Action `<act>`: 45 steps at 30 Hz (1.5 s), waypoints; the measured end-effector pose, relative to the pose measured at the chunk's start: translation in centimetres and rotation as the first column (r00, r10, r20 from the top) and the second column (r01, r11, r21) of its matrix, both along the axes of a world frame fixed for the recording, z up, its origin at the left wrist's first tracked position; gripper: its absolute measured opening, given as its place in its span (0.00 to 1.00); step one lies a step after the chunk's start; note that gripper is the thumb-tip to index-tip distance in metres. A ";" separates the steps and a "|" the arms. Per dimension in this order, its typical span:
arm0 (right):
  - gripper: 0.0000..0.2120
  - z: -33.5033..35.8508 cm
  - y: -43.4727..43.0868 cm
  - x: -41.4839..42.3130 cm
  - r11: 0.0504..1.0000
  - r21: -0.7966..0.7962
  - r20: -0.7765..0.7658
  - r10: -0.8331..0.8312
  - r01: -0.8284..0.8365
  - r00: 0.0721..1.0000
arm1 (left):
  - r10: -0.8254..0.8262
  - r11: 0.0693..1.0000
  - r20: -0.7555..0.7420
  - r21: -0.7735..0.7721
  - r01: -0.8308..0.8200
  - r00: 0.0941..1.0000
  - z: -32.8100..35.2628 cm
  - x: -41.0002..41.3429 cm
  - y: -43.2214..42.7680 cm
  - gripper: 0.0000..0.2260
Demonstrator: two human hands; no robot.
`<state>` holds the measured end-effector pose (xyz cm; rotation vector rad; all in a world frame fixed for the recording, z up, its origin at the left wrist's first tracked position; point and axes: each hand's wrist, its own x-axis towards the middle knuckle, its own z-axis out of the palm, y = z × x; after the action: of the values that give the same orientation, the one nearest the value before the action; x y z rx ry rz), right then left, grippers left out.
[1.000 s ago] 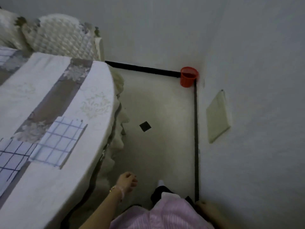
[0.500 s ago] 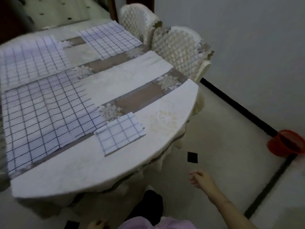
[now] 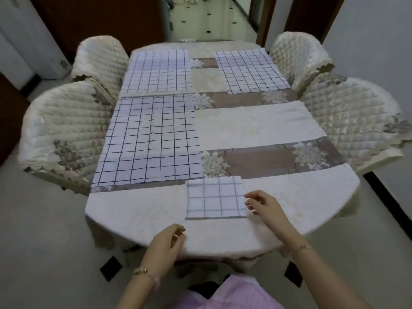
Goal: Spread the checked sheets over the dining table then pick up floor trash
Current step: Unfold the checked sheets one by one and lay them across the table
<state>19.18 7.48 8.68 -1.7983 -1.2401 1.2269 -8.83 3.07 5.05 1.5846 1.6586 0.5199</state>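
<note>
While folded checked sheet (image 3: 215, 197) lies flat at lower centre of frame, near front rim of dining table (image 3: 312, 197), right hand (image 3: 262, 202) hangs just beside its right edge. Fingers loosely curled, gripping nothing; contact unclear. Left hand (image 3: 166, 241) lower left of sheet, apart — loosely curled, empty. Sheet near square, no clear long axis. Right hand nearer. Bare patch (image 3: 256, 126) at centre right, beside spread sheets (image 3: 151, 139) — likely unfolding target.

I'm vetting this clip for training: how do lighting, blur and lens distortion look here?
Head view: dim, flat light, no glare or hard shadows; wide-angle lens bows the cloth-covered dining table and quilted cream chairs; left hand and right hand slightly soft; grid on the small folded checked sheet legible.
</note>
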 end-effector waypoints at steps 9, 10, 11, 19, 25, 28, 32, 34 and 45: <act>0.21 -1.4 8.7 -0.3 0.960 0.005 0.420 0.252 -0.280 0.872 | -0.006 0.982 -0.468 0.162 0.093 0.884 -3.7 -0.5 1.4 0.22; 0.22 -1.8 9.4 -0.3 0.944 -0.012 0.459 0.298 -0.330 0.837 | 0.001 0.980 -0.484 0.172 0.095 0.875 -4.0 -0.3 1.1 0.23; 0.21 -2.4 10.0 -0.3 0.929 -0.033 0.491 0.337 -0.369 0.803 | 0.005 0.983 -0.486 0.163 0.085 0.874 -3.9 -0.2 0.9 0.23; 0.04 -3.9 9.9 0.2 0.929 -0.082 0.476 0.354 -0.360 0.805 | 0.119 0.982 -0.409 0.183 -0.046 0.905 -3.8 0.7 1.0 0.21; 0.03 -2.3 8.2 2.6 0.980 -0.053 0.088 0.195 -0.190 0.977 | 0.173 0.966 -0.416 0.249 -0.071 0.893 -5.0 0.9 1.3 0.21; 0.03 -0.7 7.1 3.7 0.994 -0.102 -0.173 0.008 -0.026 0.985 | 0.184 0.969 -0.420 0.228 -0.093 0.889 -4.1 1.5 2.0 0.20; 0.06 1.1 6.4 4.3 0.984 -0.157 -0.342 -0.129 0.079 0.931 | 0.067 0.927 -0.255 0.372 0.034 0.964 -0.7 4.5 3.4 0.22; 0.07 1.5 6.2 4.2 0.982 -0.166 -0.375 -0.143 0.086 0.916 | -0.090 0.871 -0.199 0.460 0.174 0.976 1.4 7.4 3.9 0.25; 0.13 3.6 5.3 3.4 0.981 -0.194 -0.664 -0.140 0.012 0.735 | -0.065 0.941 0.227 0.338 -0.017 0.972 5.9 13.5 5.7 0.08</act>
<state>22.59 12.82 12.25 -1.2807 -0.6356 1.7729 4.70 8.74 10.95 1.7048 1.4213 0.9846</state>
